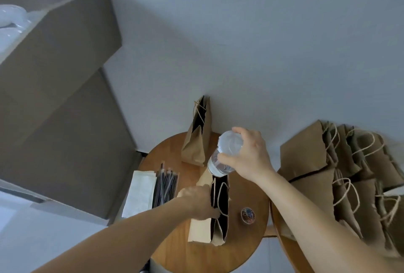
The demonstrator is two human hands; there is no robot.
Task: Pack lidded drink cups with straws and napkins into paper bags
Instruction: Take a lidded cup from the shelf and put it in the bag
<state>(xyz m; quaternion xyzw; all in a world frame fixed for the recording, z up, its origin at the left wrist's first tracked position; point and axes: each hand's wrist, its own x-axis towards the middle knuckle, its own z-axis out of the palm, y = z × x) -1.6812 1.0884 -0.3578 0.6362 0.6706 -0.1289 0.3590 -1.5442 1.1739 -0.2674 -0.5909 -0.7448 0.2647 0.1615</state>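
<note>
Clear glossy plastic cup point(225, 152), matt paper bag point(203, 229), wood table point(192, 251).

A plain room serving as a makeshift takeaway packing spot; whether home or shop back room cannot be told. A small round wooden table point(185, 257) against a bare white wall point(262, 32) holds straws point(165, 187) and napkins point(140, 194). A second table point(284, 255) carries piled handled bags point(306, 152). Big cardboard boxes point(65, 120) stand beside, the top one holding clear plastic ware point(11, 19).
</note>
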